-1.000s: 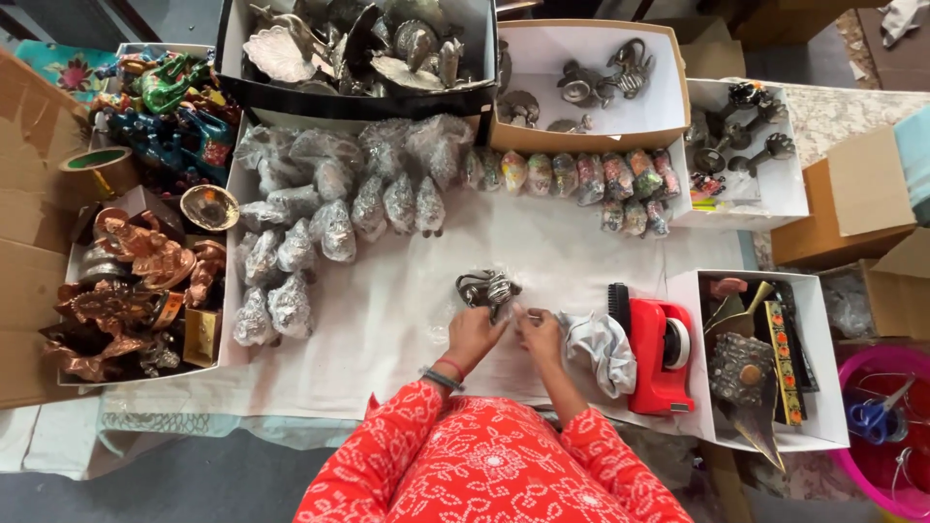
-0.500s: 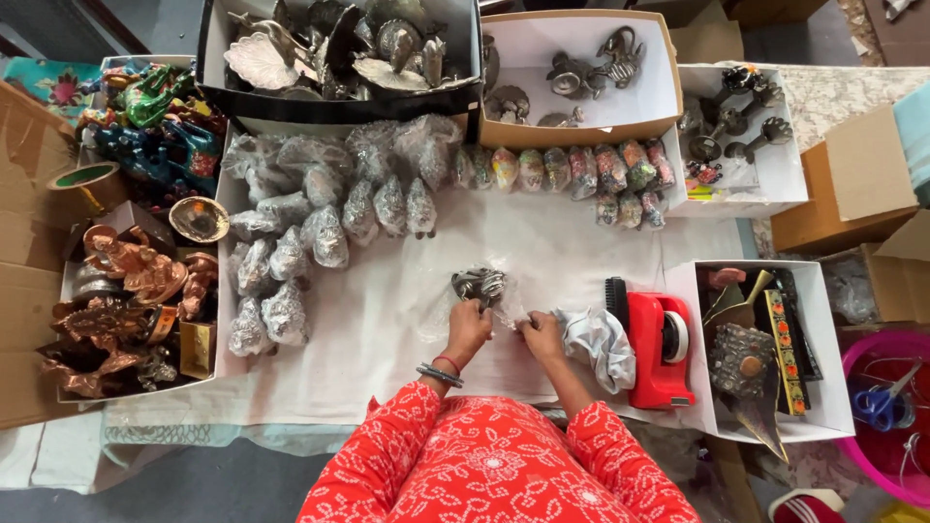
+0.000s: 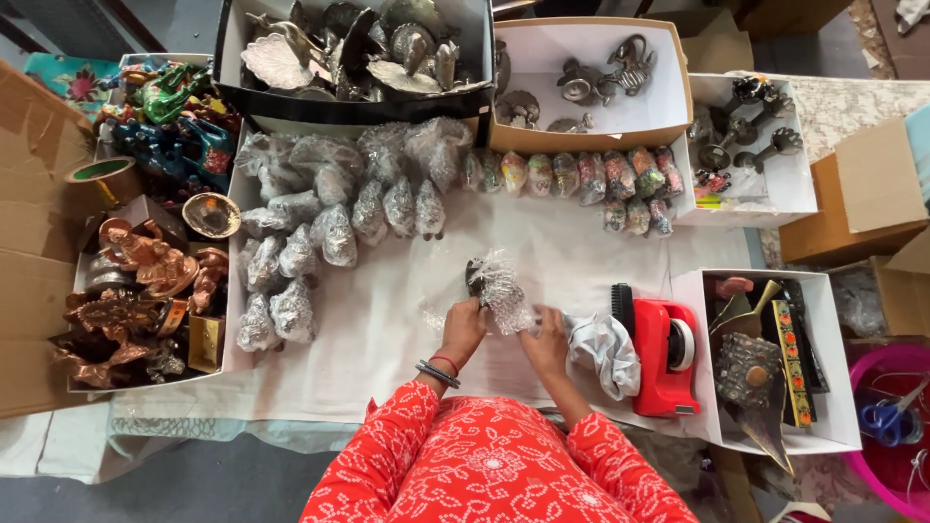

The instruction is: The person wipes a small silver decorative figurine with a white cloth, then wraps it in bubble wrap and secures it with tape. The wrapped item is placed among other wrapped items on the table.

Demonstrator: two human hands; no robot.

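Since earlier frame: bubble-wrapped metal piece [image 3: 497, 288] now more covered in wrap, hands closer together. Piece on white cloth [image 3: 387, 329], just left of red tape dispenser [image 3: 667, 356]. Left hand [image 3: 466, 323] pinching wrap's lower edge; right hand [image 3: 544, 337] gripping its right side. Crumpled grey cloth [image 3: 605, 351] between right hand and dispenser. Wrapped pieces [image 3: 320, 237] farther left of dispenser.

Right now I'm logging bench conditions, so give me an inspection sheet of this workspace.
Surface: white cloth covers the table.
Job's things: small dark metal piece in bubble wrap, held above the cloth.
Clutter: wrapped figurines in rows; red tape dispenser; crumpled grey cloth; tape roll.
Hands: left hand and right hand both grip the wrap.
Cables: nothing seen.
Surroundings: boxes of silver metalware, copper figures, pink tub with scissors.
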